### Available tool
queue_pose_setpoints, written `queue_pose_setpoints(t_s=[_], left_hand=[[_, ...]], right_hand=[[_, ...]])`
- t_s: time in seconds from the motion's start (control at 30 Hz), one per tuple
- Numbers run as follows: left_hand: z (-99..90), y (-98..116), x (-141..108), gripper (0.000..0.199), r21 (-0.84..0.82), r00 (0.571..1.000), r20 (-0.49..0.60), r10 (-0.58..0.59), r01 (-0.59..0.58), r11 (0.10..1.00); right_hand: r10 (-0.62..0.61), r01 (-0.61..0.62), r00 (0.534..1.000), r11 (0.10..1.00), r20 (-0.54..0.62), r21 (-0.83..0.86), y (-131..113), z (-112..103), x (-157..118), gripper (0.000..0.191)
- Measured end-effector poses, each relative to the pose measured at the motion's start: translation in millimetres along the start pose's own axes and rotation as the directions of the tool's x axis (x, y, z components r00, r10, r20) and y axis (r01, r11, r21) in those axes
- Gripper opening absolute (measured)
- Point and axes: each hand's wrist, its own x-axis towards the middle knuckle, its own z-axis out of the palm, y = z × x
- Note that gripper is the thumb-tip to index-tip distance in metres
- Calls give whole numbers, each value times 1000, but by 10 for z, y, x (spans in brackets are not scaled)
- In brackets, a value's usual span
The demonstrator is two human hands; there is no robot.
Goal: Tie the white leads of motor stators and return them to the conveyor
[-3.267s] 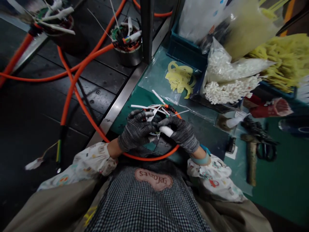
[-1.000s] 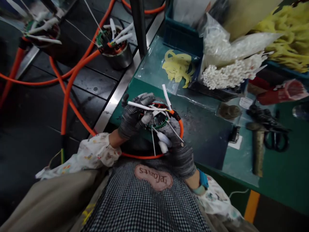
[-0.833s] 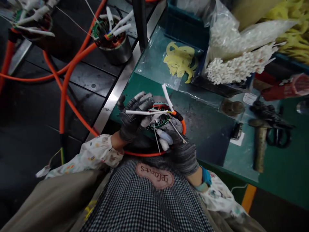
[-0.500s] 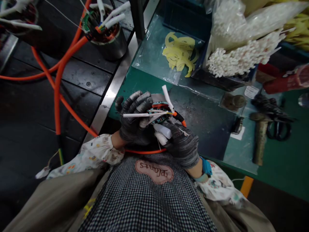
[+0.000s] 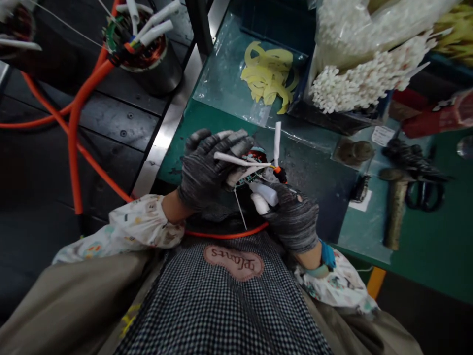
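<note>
Left gloved hand [image 5: 209, 165] grasps the wound stator [image 5: 254, 165] from its 9 o'clock; right gloved hand [image 5: 293, 217] clenches white-sleeved leads [image 5: 263, 193] at 4 o'clock, orange cable [image 5: 221, 233] looping below.

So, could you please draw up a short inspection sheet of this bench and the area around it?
Surface: green bench top with steel edge strip, partly under clear plastic sheet.
Job's things: wound stator with white-sleeved leads.
Hands: left hand and right hand, grey-gloved, both closed around the stator.
Clutter: white cable ties, yellow plastic strips, black-handled scissors, wooden-handled tool.
Cables: orange cable looped before the person.
Surroundings: second stator in steel can on dark metal floor.
Co-workers: nothing seen.
</note>
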Motion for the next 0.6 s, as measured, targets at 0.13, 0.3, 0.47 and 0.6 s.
queue_pose_setpoints(t_s=[0.13, 0.3, 0.47, 0.6], left_hand=[[-32, 55, 293, 45, -68, 999, 27, 28, -27, 997], [-106, 204, 558, 42, 41, 984, 176, 33, -41, 998], [-152, 350, 817, 45, 130, 948, 314, 45, -89, 988], [-160, 456, 1019, 44, 146, 926, 376, 28, -89, 985]], right_hand=[[-7, 7, 1000, 999, 0, -37, 39, -24, 37, 27], [-12, 14, 1000, 998, 28, -54, 53, -113, 124, 27], [121, -115, 991, 989, 59, -94, 163, -167, 195, 35], [101, -101, 995, 968, -10, -231, 216, -157, 256, 36]])
